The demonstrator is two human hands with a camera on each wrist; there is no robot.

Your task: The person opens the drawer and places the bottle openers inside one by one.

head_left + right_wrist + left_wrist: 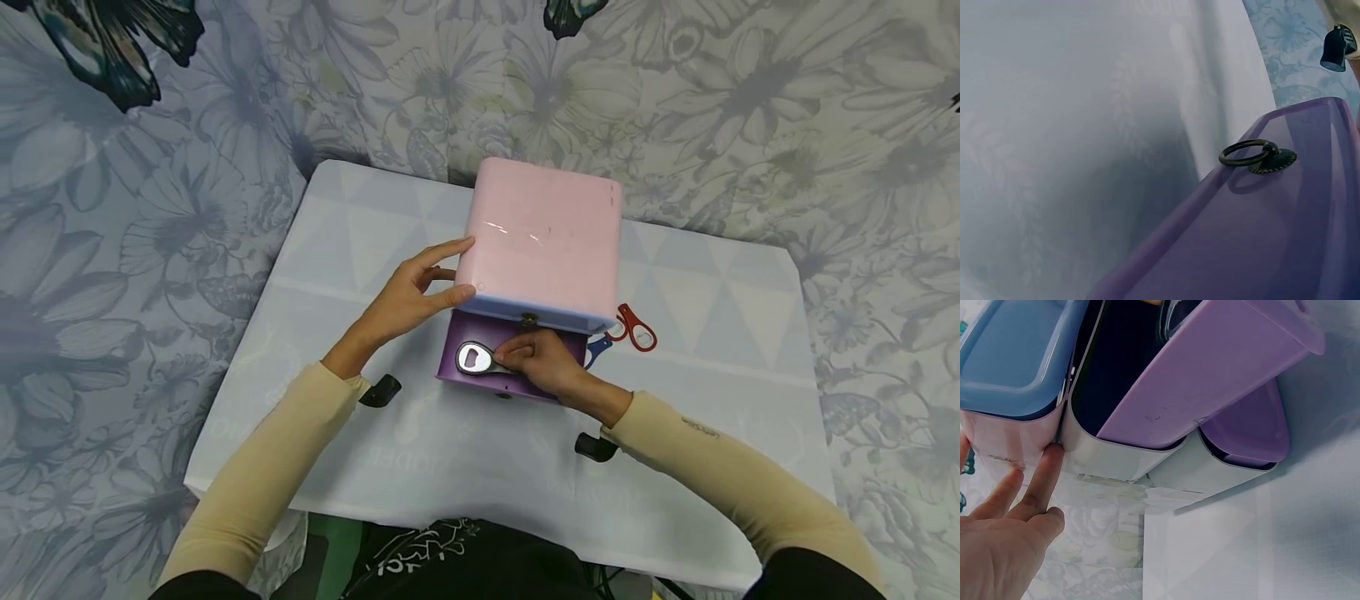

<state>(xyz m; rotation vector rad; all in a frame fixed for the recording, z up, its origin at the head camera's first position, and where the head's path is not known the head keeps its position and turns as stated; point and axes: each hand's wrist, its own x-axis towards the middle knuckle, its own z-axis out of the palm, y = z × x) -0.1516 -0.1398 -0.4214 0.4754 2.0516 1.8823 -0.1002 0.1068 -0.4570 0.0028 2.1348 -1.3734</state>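
Observation:
A small drawer cabinet (547, 233) with a pink top stands on the table. Its middle purple drawer (447, 358) is pulled out; in the left wrist view the blue drawer (1016, 356) above and the lower purple drawer (1250, 425) sit in their tiers. Inside the open drawer lies a bottle opener (475, 358) with a silver head and dark rim. My right hand (543, 362) pinches its handle. My left hand (408, 296) touches the cabinet's left side, fingers extended. The right wrist view shows the drawer front's ring pull (1247, 153), but not the hand.
Beside the cabinet on the right lie red-handled scissors (637, 327) and a blue handle (597, 350), partly hidden. The patterned white cover of the table (712, 433) reaches a floral wall (750, 125) at the back.

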